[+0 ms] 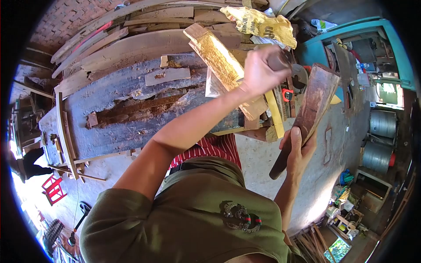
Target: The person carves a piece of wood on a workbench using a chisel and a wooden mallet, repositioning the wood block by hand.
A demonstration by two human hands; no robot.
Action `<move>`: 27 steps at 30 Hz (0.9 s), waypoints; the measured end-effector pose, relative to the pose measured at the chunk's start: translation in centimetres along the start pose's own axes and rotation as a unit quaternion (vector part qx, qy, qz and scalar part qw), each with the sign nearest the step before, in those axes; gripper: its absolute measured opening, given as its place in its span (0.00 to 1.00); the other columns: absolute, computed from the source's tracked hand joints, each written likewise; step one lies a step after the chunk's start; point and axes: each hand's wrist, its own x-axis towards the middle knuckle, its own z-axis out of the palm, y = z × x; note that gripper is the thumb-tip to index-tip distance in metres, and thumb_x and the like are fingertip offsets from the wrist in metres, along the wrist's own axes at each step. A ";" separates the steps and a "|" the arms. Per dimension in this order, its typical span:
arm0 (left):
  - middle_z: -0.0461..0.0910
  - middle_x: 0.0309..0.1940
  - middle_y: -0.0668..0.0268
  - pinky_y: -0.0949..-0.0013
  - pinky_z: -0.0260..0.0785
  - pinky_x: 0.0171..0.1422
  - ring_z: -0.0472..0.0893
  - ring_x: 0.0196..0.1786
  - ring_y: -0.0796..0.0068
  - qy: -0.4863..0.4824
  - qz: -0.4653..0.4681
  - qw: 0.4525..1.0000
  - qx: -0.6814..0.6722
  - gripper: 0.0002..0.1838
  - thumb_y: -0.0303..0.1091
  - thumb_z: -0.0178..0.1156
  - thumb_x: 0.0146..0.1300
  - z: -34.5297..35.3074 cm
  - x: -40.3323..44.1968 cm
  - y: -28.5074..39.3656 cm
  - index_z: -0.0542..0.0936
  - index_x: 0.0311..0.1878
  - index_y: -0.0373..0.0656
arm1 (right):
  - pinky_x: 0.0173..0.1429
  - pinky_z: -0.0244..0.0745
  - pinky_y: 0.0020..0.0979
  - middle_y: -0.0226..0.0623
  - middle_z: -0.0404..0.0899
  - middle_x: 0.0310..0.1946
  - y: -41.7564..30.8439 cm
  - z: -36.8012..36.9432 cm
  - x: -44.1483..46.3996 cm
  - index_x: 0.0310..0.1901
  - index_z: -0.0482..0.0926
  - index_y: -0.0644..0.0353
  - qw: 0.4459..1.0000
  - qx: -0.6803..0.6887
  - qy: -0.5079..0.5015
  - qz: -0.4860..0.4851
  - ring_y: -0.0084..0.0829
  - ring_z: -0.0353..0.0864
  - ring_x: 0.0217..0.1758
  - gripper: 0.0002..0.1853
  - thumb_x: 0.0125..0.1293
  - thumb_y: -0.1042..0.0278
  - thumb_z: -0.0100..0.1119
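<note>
My left hand is closed around a dark brown round-ended object, slightly blurred, above a light wood block with a rough hollowed face. My right hand grips a long dark brown piece of wood, tilted, with its wide end up and its narrow end down by the wrist. The light block lies slanted across the workbench edge. Beside it are a yellow wood strip and a red tape measure.
A worn dark workbench slab with a long cavity spans the left. Curved planks and a yellow sack lie behind it. A red stool stands lower left, metal drums at right, wood scraps lower right.
</note>
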 end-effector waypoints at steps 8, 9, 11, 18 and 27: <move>0.82 0.26 0.60 0.64 0.75 0.32 0.84 0.29 0.60 -0.083 0.053 0.992 0.081 0.11 0.32 0.73 0.45 2.2 -4.4 0.8 0.83 0.33 0.48 | 0.26 0.64 0.23 0.38 0.77 0.21 -2.2 -0.9 0.4 0.62 0.68 0.70 0.985 0.018 0.058 -0.158 0.22 0.72 0.20 0.21 0.71 0.70 0.50; 0.82 0.27 0.61 0.62 0.75 0.32 0.84 0.29 0.55 -0.094 0.068 0.988 0.100 0.12 0.33 0.73 0.42 2.4 -4.7 0.7 0.83 0.33 0.50 | 0.26 0.64 0.23 0.38 0.77 0.21 -2.2 -0.8 0.5 0.62 0.68 0.70 0.986 0.016 0.060 -0.158 0.22 0.72 0.20 0.21 0.71 0.70 0.50; 0.83 0.26 0.66 0.57 0.75 0.32 0.85 0.31 0.58 -0.102 0.079 0.985 0.116 0.15 0.40 0.73 0.39 2.8 -5.2 -0.1 0.81 0.33 0.56 | 0.26 0.65 0.23 0.35 0.76 0.21 -2.2 -0.3 0.9 0.60 0.69 0.69 0.986 -0.050 0.035 -0.158 0.21 0.72 0.21 0.20 0.70 0.71 0.52; 0.85 0.31 0.68 0.58 0.76 0.33 0.85 0.33 0.60 -0.117 0.080 0.981 0.129 0.14 0.40 0.72 0.41 2.8 -6.3 -1.4 0.83 0.35 0.58 | 0.24 0.63 0.23 0.34 0.75 0.20 -2.0 -0.4 1.0 0.58 0.70 0.69 0.987 -0.090 0.045 -0.128 0.20 0.71 0.19 0.18 0.75 0.64 0.50; 0.85 0.26 0.58 0.57 0.78 0.38 0.85 0.32 0.53 -0.035 -0.028 0.997 0.068 0.12 0.40 0.72 0.46 1.8 -1.2 0.0 0.85 0.36 0.53 | 0.28 0.66 0.23 0.32 0.77 0.31 -0.3 0.1 1.0 0.61 0.69 0.69 0.997 -0.069 0.011 -0.043 0.18 0.71 0.25 0.24 0.69 0.67 0.64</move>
